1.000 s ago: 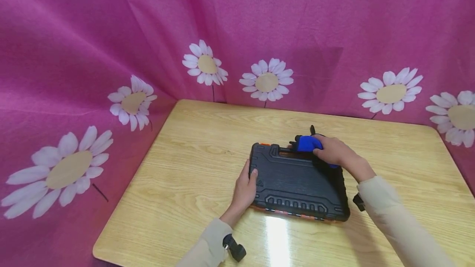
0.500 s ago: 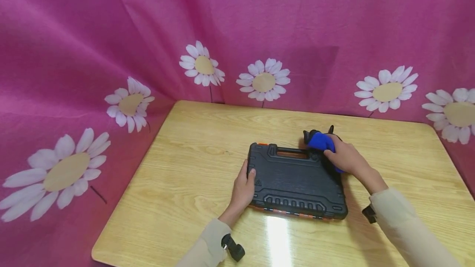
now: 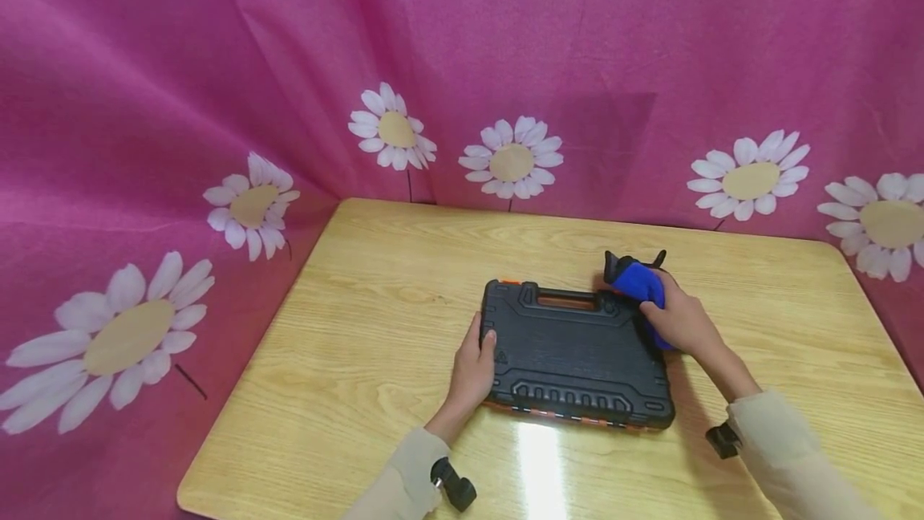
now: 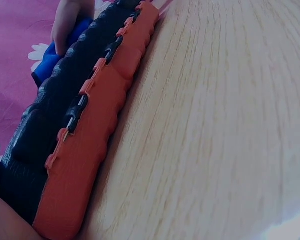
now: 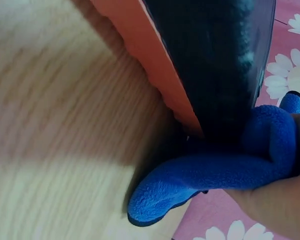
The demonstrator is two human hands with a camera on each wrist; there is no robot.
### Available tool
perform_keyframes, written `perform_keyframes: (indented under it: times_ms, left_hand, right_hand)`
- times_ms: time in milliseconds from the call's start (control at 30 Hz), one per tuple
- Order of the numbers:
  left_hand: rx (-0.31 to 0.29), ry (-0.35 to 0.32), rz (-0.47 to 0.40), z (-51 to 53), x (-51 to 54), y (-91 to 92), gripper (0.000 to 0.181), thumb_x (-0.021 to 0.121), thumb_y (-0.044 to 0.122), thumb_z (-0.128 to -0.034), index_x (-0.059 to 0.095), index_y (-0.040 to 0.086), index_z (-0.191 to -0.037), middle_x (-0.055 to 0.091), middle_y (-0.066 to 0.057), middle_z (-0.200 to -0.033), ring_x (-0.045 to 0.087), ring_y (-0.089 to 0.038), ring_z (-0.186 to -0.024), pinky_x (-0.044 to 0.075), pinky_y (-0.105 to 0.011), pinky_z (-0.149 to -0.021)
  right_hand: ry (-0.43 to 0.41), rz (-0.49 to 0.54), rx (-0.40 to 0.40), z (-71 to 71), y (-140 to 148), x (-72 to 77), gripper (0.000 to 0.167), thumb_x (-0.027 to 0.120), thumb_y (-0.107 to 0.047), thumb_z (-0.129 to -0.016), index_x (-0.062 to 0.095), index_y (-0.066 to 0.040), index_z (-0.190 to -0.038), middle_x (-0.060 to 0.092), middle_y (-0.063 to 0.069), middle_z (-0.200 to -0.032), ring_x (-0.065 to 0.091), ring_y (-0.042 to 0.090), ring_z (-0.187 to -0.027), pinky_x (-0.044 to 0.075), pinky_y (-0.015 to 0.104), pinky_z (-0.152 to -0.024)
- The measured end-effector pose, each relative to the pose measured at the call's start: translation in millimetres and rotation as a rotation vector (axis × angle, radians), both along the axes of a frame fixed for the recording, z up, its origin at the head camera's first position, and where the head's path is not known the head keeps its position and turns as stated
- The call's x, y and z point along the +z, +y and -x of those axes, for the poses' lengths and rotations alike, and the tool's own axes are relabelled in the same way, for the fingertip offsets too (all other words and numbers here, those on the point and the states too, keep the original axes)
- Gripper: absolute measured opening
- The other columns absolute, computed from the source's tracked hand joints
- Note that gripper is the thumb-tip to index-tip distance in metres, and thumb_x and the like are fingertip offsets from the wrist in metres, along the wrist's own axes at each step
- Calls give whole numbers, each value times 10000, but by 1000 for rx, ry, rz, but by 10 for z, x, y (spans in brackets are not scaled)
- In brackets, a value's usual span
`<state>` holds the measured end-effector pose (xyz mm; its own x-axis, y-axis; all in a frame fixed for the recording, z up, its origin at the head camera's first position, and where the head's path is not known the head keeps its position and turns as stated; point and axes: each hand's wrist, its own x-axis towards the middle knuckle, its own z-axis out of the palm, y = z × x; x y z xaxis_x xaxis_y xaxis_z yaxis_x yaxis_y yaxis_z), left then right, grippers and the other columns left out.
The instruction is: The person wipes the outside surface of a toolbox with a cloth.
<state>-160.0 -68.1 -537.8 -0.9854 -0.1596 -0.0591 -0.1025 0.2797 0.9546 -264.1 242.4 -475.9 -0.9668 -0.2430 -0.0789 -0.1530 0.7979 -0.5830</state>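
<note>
A black plastic carrying case [image 3: 577, 359] with an orange lower half lies flat on the wooden table, its handle toward the far side. My left hand [image 3: 472, 371] grips the case's left edge, thumb on top and fingers down the side. At the far right corner my right hand [image 3: 683, 319] holds a blue cloth [image 3: 638, 281] with dark trim against the case. In the right wrist view the fuzzy cloth [image 5: 210, 172] wraps the corner and one end hangs to the table. The left wrist view shows the orange hinge side [image 4: 85, 170]; most left fingers are out of sight there.
The light wooden table [image 3: 375, 287] has rounded corners. A pink curtain [image 3: 462, 38] printed with white daisies stands along its back and left edges. Black straps with small devices [image 3: 456, 486] sit at both sleeve cuffs.
My right hand has slid the cloth from over the case's handle rightward to the far right corner and side. The left hand keeps its place; the case has barely shifted.
</note>
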Motion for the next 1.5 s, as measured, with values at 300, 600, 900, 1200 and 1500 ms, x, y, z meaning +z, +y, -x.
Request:
perform_keyframes:
  times_ms: [300, 600, 900, 1200, 1500]
  left_hand:
    - [-4, 10, -17, -4, 2, 33, 569, 383, 249, -1093, 206, 22, -1584, 281, -159, -1598, 255, -314, -1458, 248, -503, -1158]
    - [1, 19, -7, -9, 0, 32, 562, 381, 244, -1094, 212, 26, -1583, 285, -153, -1599, 260, -312, -1457, 247, -498, -1159]
    - [0, 22, -8, -17, 2, 18, 566, 385, 237, -1092, 209, 9, -1579, 284, -169, -1595, 261, -318, -1454, 251, -499, -1158]
    - [-3, 43, -4, -22, 2, 14, 556, 372, 226, -1093, 214, -2, -1575, 304, -187, -1583, 279, -336, -1446, 260, -515, -1151]
    - [4, 34, 4, -16, 15, 22, 545, 371, 209, -1091, 224, 18, -1579, 310, -173, -1585, 273, -327, -1451, 244, -508, -1158]
  right_hand:
    - [-27, 38, -80, -98, 5, -14, 666, 497, -182, -993, 195, 105, -1513, 421, 463, -1329, 508, 621, -1095, 449, 709, -862]
    - [-45, 29, -113, -168, 8, -32, 685, 510, -193, -993, 185, 98, -1521, 410, 460, -1340, 491, 621, -1114, 443, 706, -865]
    - [-26, 32, -115, -284, -20, -45, 692, 514, -174, -975, 185, 131, -1502, 434, 477, -1298, 523, 624, -1071, 468, 690, -831]
    - [-50, 17, -133, -407, -40, -30, 718, 506, -164, -977, 135, 131, -1517, 401, 488, -1319, 513, 629, -1083, 467, 697, -832]
    - [-39, -3, -97, -518, -20, -5, 733, 518, -143, -967, 123, 144, -1514, 391, 500, -1320, 490, 649, -1101, 461, 688, -828]
